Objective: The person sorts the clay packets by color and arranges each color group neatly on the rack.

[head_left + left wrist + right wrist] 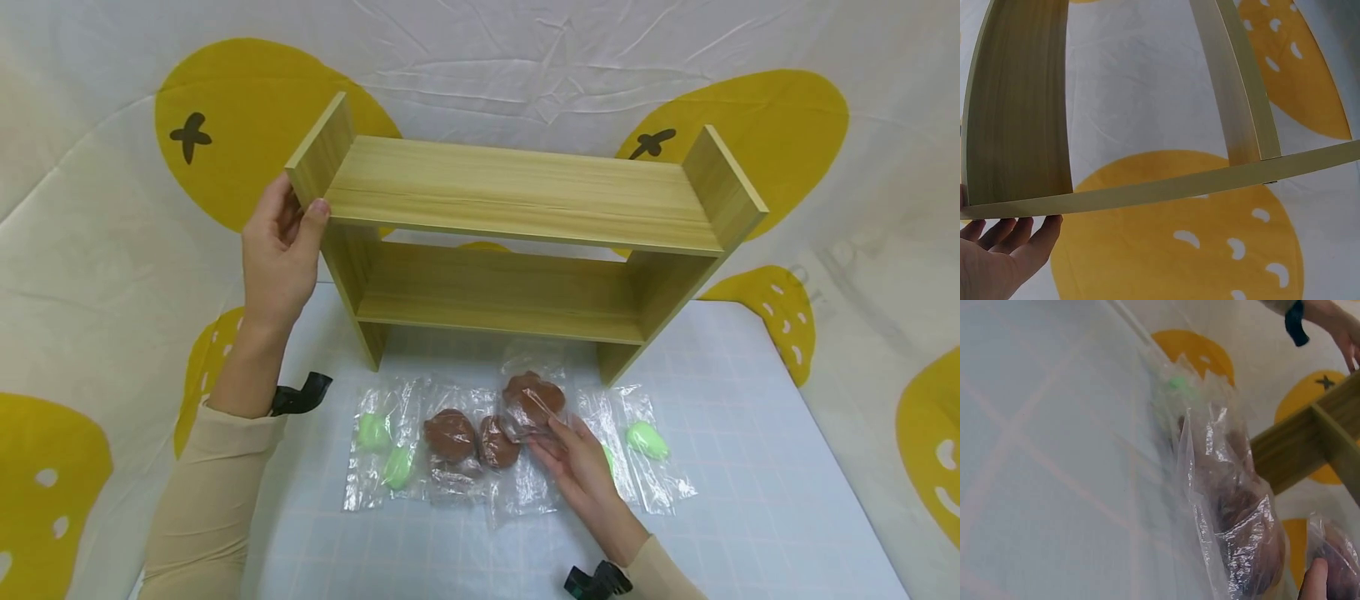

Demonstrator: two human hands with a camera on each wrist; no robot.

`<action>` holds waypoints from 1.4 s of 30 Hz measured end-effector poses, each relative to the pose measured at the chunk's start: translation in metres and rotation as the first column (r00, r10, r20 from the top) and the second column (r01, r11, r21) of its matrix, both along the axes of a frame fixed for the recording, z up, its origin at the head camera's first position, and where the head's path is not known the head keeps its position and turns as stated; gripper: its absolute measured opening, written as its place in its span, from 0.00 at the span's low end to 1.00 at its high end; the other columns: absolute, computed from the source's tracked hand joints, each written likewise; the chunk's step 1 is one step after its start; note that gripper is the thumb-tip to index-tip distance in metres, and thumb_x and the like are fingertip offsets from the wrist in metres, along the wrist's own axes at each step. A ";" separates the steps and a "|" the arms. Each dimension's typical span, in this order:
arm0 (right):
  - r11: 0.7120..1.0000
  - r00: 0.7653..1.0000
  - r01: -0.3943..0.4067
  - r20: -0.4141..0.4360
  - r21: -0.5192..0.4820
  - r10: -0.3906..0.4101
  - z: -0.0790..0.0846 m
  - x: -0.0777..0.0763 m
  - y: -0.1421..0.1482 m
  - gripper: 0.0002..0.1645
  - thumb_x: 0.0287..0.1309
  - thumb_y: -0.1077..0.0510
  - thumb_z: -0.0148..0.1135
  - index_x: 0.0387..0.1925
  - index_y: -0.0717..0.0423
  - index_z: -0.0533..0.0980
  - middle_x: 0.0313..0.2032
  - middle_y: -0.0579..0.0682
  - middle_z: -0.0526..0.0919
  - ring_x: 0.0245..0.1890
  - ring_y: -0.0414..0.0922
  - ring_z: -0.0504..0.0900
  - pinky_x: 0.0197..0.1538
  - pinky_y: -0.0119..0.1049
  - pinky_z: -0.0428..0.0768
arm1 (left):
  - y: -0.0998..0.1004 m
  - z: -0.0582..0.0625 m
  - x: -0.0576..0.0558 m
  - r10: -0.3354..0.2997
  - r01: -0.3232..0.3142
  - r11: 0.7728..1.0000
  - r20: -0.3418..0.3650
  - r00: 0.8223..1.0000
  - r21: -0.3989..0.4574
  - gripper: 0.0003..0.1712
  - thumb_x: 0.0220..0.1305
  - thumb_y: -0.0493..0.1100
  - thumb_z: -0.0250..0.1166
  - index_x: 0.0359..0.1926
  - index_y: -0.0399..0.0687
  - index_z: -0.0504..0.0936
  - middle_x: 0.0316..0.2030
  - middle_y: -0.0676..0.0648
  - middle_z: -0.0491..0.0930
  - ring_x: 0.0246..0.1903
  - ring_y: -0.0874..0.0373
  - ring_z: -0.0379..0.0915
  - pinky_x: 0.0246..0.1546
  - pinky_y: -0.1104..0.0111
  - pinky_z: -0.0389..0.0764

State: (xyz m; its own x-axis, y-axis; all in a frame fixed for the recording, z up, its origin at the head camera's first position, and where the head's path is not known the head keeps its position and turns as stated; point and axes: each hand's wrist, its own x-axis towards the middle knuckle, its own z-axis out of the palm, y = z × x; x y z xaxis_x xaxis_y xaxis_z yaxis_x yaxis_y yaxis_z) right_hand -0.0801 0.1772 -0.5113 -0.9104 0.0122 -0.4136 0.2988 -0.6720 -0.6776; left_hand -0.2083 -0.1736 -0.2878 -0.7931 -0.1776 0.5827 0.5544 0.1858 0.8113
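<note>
A light wooden two-tier shelf (517,192) stands toward the back of the table. At its upper left side panel, my left hand (279,250) grips the board, thumb on the inner side and fingers on the outer. The left wrist view shows those fingers (1016,234) against the panel edge. My right hand (583,471) pinches a clear plastic bag with a brown lobed piece (534,398) inside, held above other bags in front of the shelf. In the right wrist view, the thumb (1316,578) presses on this bag. What the brown piece is, I cannot tell.
Bags lie in a row: brown pieces (450,435) in the middle, light green pieces (372,433) at the left and another green piece (647,440) at the right. A pale checked cloth (757,467) covers the table. Behind hangs a white curtain (510,75) with yellow shapes.
</note>
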 end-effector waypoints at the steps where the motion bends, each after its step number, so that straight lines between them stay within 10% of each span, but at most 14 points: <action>1: 1.000 1.000 -0.005 -0.007 -0.006 0.005 0.002 0.002 0.001 0.31 0.73 0.67 0.51 0.72 0.66 0.53 0.47 0.64 0.80 0.47 0.57 0.84 0.60 0.51 0.76 | 0.000 0.000 0.000 0.001 -0.001 1.000 -0.001 1.000 0.001 0.25 0.71 0.33 0.60 0.67 0.43 0.73 0.61 0.41 0.76 0.59 0.51 0.73 0.62 0.63 0.73; 11: 0.992 0.992 -0.081 -0.089 0.098 0.090 0.022 0.015 0.010 0.26 0.70 0.70 0.52 0.65 0.63 0.59 0.48 0.61 0.80 0.43 0.54 0.85 0.57 0.52 0.78 | -0.004 0.000 0.000 -0.041 0.039 0.995 0.019 0.999 0.092 0.24 0.68 0.33 0.64 0.65 0.46 0.77 0.59 0.41 0.78 0.57 0.50 0.76 0.58 0.63 0.77; 19: 0.964 0.961 -0.221 -0.137 0.145 0.241 0.035 0.024 0.014 0.43 0.68 0.72 0.51 0.76 0.64 0.42 0.50 0.58 0.81 0.42 0.52 0.86 0.54 0.53 0.80 | -0.003 0.000 0.001 -0.062 0.056 0.990 0.036 0.997 0.132 0.25 0.68 0.33 0.64 0.65 0.45 0.77 0.60 0.40 0.77 0.57 0.50 0.75 0.58 0.62 0.77; 24: 0.922 0.902 -0.355 -0.205 0.154 0.381 0.043 0.032 0.013 0.48 0.69 0.71 0.52 0.77 0.64 0.33 0.51 0.55 0.83 0.43 0.51 0.86 0.50 0.50 0.83 | -0.004 0.000 0.001 -0.072 0.066 0.988 0.040 0.997 0.140 0.25 0.68 0.34 0.65 0.65 0.46 0.77 0.60 0.40 0.77 0.57 0.50 0.76 0.56 0.63 0.78; 35: 0.867 0.745 -0.458 -0.447 0.196 0.495 0.067 0.034 0.002 0.33 0.69 0.75 0.48 0.72 0.61 0.56 0.57 0.62 0.79 0.50 0.55 0.83 0.46 0.49 0.85 | -0.009 0.000 0.000 -0.136 0.125 0.975 0.049 0.989 0.185 0.26 0.67 0.35 0.67 0.65 0.47 0.78 0.60 0.39 0.77 0.52 0.49 0.79 0.42 0.69 0.84; 42: 0.884 0.773 -0.392 -0.430 0.256 0.467 0.083 0.014 -0.014 0.34 0.69 0.71 0.53 0.73 0.62 0.56 0.59 0.61 0.77 0.50 0.56 0.83 0.47 0.51 0.84 | -0.008 0.001 0.001 -0.141 0.127 0.973 0.060 0.988 0.195 0.26 0.66 0.35 0.67 0.64 0.47 0.78 0.60 0.39 0.77 0.51 0.49 0.80 0.41 0.69 0.84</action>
State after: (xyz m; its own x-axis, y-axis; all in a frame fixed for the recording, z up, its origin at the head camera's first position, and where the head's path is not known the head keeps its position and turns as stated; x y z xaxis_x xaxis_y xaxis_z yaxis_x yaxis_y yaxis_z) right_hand -0.0658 0.1635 -0.4283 -0.9148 -0.4024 0.0361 0.1559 -0.4340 -0.8873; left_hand -0.2077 -0.1817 -0.2872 -0.8562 -0.1691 0.4882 0.5018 -0.0473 0.8637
